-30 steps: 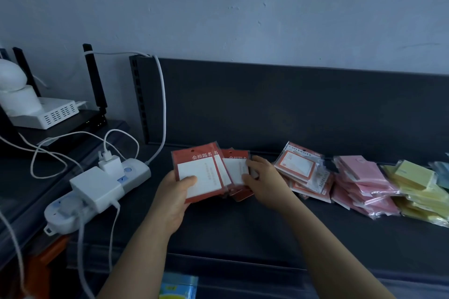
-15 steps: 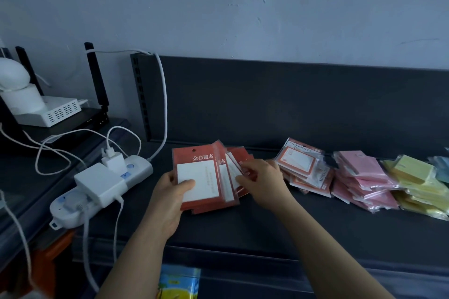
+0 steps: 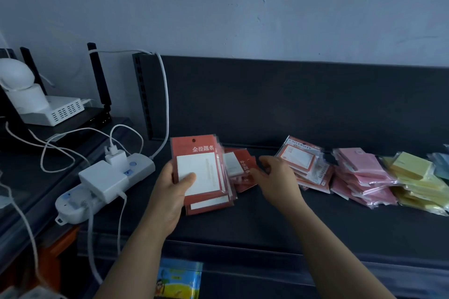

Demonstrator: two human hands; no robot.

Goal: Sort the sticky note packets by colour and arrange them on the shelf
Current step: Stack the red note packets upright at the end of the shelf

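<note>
Your left hand (image 3: 170, 192) grips the red stack (image 3: 201, 172), thumb on top, over the shelf (image 3: 243, 221). Your right hand (image 3: 277, 177), fingers apart and empty, is at the loose red packets (image 3: 243, 167). Orange pile (image 3: 303, 165), pink pile (image 3: 362, 175) and yellow pile (image 3: 413, 177) look grouped. Reds are left to gather and place.

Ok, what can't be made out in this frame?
Head view only.
blue packets: cut off by the right edge.
loose red packets: partly hidden behind the held red stack and the right hand; count unclear.
Its grip: fingertips blurred, contact uncertain.
colourful packet: cut by the bottom edge.
</note>
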